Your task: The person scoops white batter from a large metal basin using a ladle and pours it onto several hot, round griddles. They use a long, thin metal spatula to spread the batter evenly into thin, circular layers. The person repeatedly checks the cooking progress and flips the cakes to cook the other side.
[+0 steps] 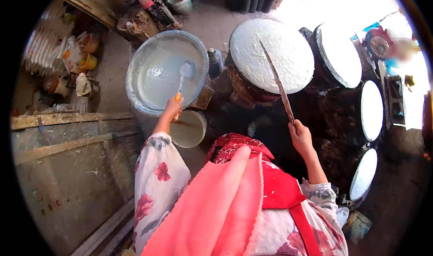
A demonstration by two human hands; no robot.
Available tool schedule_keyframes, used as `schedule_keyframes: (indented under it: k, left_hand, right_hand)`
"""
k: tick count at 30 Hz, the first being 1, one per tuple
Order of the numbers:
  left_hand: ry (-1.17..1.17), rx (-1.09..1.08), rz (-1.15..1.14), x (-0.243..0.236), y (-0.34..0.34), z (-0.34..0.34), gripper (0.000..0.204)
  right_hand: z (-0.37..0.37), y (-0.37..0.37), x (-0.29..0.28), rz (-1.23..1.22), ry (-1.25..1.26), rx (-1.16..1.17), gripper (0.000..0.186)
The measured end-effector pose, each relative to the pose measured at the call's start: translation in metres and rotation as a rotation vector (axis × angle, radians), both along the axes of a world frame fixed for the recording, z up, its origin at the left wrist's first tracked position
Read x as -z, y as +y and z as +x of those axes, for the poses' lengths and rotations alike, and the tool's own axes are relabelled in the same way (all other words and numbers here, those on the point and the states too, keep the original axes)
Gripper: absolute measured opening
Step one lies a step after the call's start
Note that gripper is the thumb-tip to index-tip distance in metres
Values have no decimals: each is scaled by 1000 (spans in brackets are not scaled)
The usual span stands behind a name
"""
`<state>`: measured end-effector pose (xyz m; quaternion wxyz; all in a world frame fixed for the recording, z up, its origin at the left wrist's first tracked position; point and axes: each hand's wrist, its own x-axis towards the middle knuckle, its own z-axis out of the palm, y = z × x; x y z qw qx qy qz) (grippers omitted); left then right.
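Observation:
My left hand (173, 108) is closed around the orange-ended handle of a ladle (187, 69). The ladle's bowl is over or in the milky white liquid (155, 71) filling a large blue-grey basin (130, 87). My right hand (300, 138) grips the near end of a long, thin, flat stick (283, 92). That stick slants up and away to the left, its far part over a round white top (288, 44) on a dark drum-like base. Whether the stick touches the rough white surface, I cannot tell.
Below the basin stands a white bucket (198, 136) of cloudy liquid, with a dark jar (215, 59) to the basin's right. More white-topped dark drums (371, 111) line the right. A pink fan (378, 43) is at far right. Someone's leg (162, 10) shows beyond the basin.

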<state>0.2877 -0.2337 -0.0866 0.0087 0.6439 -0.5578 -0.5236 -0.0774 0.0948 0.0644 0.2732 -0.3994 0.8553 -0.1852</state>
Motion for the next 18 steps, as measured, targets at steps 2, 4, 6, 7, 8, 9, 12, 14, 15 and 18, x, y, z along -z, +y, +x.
schedule_keyframes:
  k: [2, 4, 6, 7, 8, 9, 12, 14, 15, 18]
  left_hand:
    - [-409, 443, -481, 42, -13, 11, 33]
    - [-426, 567, -352, 34, -19, 11, 43]
    - [-392, 669, -463, 47, -21, 44, 39]
    - [-307, 513, -232, 43, -16, 44, 35]
    - [-225, 347, -10, 32, -11, 42, 31]
    - [-140, 175, 208, 25, -2, 43, 28]
    - [536, -299, 825, 14, 33, 50, 34]
    - [1056, -587, 1127, 17, 62, 45, 34]
    - [1277, -664, 1202, 7, 73, 28, 34]
    - [1737, -771, 1267, -39, 99, -6, 39]
  right_hand:
    - [10, 11, 2, 8, -17, 5, 21]
    - [18, 25, 10, 5, -25, 24, 21]
    - [25, 29, 17, 25, -59, 31, 20]
    - [30, 31, 20, 23, -78, 48, 20]
    - [32, 32, 25, 19, -90, 50, 20]
    - [33, 34, 29, 15, -102, 50, 21]
    - [36, 38, 42, -26, -208, 101, 22]
    - [39, 34, 45, -53, -274, 114, 22]
    - [40, 33, 44, -80, -284, 125, 22]
    - [40, 22, 42, -129, -324, 116, 23]
